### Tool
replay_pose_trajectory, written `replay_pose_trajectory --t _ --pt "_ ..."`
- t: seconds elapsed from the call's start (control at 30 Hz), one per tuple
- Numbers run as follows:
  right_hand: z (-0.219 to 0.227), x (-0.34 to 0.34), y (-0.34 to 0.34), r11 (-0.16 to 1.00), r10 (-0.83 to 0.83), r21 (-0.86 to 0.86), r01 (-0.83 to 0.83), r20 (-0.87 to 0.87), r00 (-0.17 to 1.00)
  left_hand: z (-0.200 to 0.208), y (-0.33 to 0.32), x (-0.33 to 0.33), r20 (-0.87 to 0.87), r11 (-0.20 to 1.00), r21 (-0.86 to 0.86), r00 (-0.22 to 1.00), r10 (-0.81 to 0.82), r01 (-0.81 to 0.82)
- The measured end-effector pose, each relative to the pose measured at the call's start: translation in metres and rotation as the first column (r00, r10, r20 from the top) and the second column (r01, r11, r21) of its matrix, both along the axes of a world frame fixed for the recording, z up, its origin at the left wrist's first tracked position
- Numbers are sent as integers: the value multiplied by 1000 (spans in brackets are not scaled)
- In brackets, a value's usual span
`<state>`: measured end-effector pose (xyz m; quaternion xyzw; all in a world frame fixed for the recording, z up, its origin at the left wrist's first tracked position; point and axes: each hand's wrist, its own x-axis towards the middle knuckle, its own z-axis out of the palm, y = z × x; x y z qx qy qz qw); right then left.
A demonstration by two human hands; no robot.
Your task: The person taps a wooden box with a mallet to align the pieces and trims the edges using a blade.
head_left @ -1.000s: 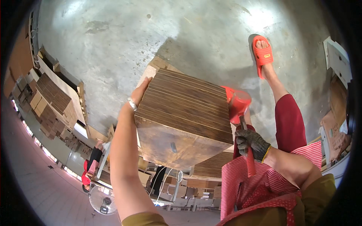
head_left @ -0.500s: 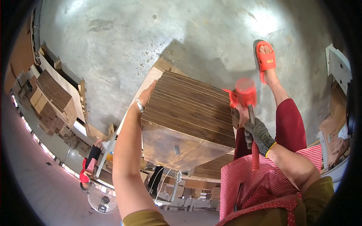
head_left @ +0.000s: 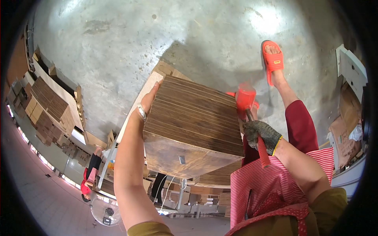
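A stack of brown wood-grain boards (head_left: 197, 112) stands in front of me, its edges lined up and a slotted face turned toward me. My left hand (head_left: 151, 96), bare and with a watch at the wrist, lies stretched along the stack's left side, fingers extended and partly hidden by the boards. My right hand (head_left: 262, 133) wears a grey knit glove with a yellow cuff. It is closed round the red grip of a mallet (head_left: 263, 153). The slightly blurred red mallet head (head_left: 245, 100) is at the stack's right side; whether it touches cannot be made out.
Pale board or cardboard (head_left: 163, 69) shows under the stack. Another load of brown boards (head_left: 49, 98) stands to the left. A person in red (head_left: 87, 183) and a round fan (head_left: 106, 210) are at lower left. My foot in an orange slipper (head_left: 272, 55) is on the concrete floor (head_left: 118, 47).
The mallet has swung left, its head moving from apart on the right to close against the stack's right side. My left hand keeps its place on the boards; the whole view has shifted slightly.
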<state>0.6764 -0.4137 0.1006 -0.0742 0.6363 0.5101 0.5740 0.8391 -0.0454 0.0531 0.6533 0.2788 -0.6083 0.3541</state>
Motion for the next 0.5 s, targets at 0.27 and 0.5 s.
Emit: replay_pose_trajectory --t 0.27,0.5 --pt "9 7 7 991 -26 -130 28 12 1000 -6 1 -2 -23 993 -38 993 112 -113" --pt "13 16 9 979 -191 50 195 -78 978 -12 13 -4 25 997 -56 999 46 -45"
